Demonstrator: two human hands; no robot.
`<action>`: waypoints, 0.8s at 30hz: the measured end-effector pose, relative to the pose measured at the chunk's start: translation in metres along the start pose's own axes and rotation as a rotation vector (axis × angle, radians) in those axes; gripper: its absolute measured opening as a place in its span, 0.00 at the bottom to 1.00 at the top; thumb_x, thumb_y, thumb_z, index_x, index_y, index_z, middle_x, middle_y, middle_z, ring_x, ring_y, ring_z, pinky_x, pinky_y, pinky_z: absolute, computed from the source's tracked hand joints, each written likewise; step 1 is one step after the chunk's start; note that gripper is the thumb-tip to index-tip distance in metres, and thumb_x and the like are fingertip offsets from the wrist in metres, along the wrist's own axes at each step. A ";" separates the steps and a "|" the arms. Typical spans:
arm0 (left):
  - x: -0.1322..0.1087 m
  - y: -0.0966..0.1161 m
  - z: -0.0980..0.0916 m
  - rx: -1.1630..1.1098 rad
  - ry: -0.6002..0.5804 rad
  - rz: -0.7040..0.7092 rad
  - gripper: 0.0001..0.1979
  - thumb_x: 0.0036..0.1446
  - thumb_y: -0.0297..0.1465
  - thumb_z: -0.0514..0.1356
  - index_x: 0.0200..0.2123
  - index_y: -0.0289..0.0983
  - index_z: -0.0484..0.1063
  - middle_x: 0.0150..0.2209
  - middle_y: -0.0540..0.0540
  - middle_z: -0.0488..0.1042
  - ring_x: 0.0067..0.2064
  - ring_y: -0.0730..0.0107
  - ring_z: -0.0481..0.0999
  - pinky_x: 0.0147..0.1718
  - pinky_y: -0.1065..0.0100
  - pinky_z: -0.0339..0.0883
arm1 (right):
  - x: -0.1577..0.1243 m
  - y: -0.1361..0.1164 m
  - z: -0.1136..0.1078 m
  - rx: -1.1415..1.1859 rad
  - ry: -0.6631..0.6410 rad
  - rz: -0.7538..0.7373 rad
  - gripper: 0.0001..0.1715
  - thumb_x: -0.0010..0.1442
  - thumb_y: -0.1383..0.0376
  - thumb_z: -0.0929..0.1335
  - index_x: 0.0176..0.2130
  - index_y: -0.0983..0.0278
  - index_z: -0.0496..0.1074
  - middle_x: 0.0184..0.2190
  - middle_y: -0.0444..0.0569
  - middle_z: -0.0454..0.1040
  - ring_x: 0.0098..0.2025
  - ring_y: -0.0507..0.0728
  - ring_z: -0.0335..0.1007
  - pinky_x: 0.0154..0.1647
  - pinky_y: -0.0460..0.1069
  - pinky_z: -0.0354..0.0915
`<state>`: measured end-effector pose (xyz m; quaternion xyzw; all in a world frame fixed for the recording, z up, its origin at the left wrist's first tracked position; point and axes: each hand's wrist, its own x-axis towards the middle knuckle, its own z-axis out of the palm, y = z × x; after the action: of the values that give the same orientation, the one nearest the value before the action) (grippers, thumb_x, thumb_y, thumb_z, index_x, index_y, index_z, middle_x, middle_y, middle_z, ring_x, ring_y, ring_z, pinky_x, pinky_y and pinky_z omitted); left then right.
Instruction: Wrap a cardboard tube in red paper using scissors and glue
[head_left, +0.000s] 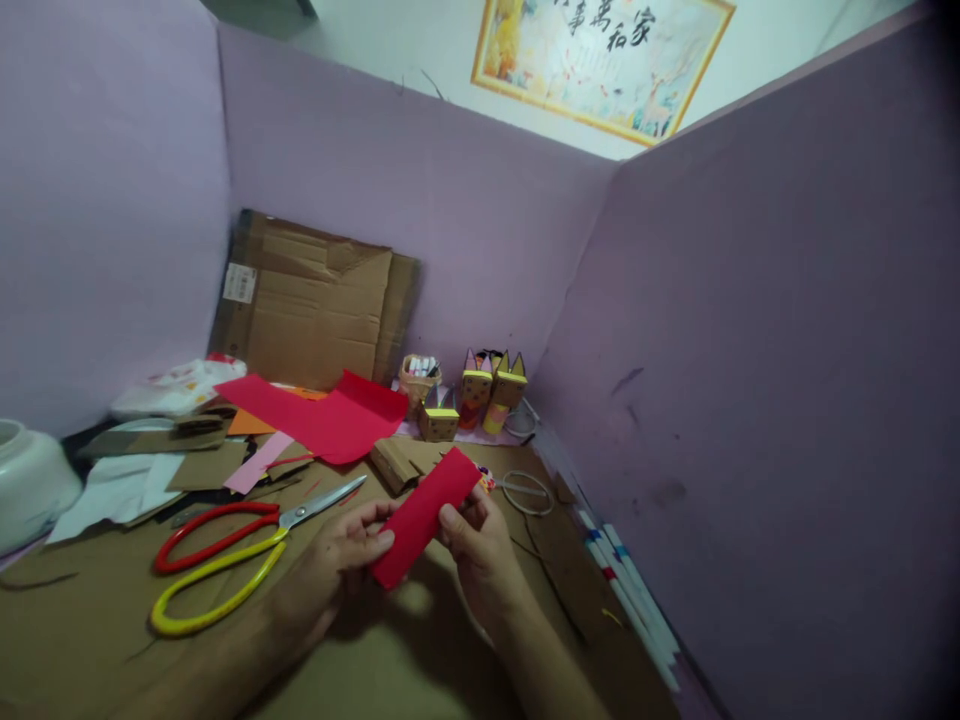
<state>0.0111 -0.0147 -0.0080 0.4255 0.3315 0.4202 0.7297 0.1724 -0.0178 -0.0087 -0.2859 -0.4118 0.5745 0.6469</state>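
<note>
A flat red strip of paper point(426, 518) is held slantwise above the cardboard work surface point(360, 660). My left hand point(341, 560) pinches its lower left end, thumb on top and fingers beneath. On the upper right side, my right hand point(484, 550) grips it with the thumb across its face. Left of my hands lie large scissors point(289, 518) with one red and one yellow handle, blades pointing away to the right. Just beyond the strip sits a small folded cardboard piece point(395, 466), partly hidden by it.
Red paper point(330, 420), a pink strip point(259, 462) and scraps lie at the back left, near a white pot point(30, 490). Small cardboard figures with pointed ears point(477, 388) stand at the back beside a cup of pens point(420, 375). White markers point(634, 600) line the right wall.
</note>
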 end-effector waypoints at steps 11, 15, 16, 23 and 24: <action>-0.004 0.006 0.004 0.213 -0.017 -0.012 0.26 0.48 0.46 0.62 0.45 0.35 0.68 0.34 0.44 0.74 0.30 0.63 0.74 0.29 0.66 0.65 | -0.003 -0.005 0.004 0.145 -0.042 0.064 0.22 0.44 0.57 0.77 0.39 0.62 0.76 0.37 0.48 0.80 0.35 0.54 0.74 0.36 0.47 0.69; -0.007 0.044 -0.023 1.188 0.287 0.369 0.18 0.55 0.41 0.54 0.46 0.39 0.70 0.39 0.42 0.74 0.40 0.54 0.73 0.38 0.62 0.63 | 0.001 -0.009 0.001 0.280 0.101 0.160 0.23 0.41 0.55 0.78 0.35 0.64 0.76 0.35 0.49 0.81 0.34 0.54 0.76 0.33 0.46 0.71; -0.009 0.054 -0.035 1.395 0.376 0.346 0.17 0.55 0.40 0.52 0.45 0.40 0.70 0.37 0.43 0.75 0.38 0.53 0.74 0.36 0.61 0.62 | 0.003 -0.010 0.000 0.305 0.139 0.173 0.24 0.39 0.55 0.79 0.34 0.64 0.76 0.35 0.49 0.81 0.34 0.54 0.76 0.33 0.45 0.72; -0.009 0.056 -0.115 1.837 0.356 0.064 0.21 0.50 0.33 0.54 0.48 0.34 0.72 0.42 0.35 0.74 0.39 0.46 0.75 0.36 0.58 0.64 | 0.008 -0.009 -0.002 0.392 0.192 0.126 0.23 0.38 0.59 0.80 0.35 0.63 0.75 0.33 0.46 0.80 0.36 0.52 0.76 0.39 0.44 0.72; -0.009 0.052 -0.117 1.842 0.366 0.082 0.21 0.49 0.32 0.54 0.47 0.34 0.72 0.42 0.35 0.74 0.38 0.46 0.76 0.35 0.57 0.64 | 0.008 -0.009 -0.002 0.395 0.180 0.120 0.22 0.39 0.59 0.79 0.35 0.63 0.75 0.33 0.45 0.80 0.36 0.52 0.76 0.39 0.44 0.72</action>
<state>-0.1086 0.0321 -0.0094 0.7740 0.6278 0.0780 0.0268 0.1791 -0.0116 -0.0004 -0.2277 -0.2144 0.6537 0.6891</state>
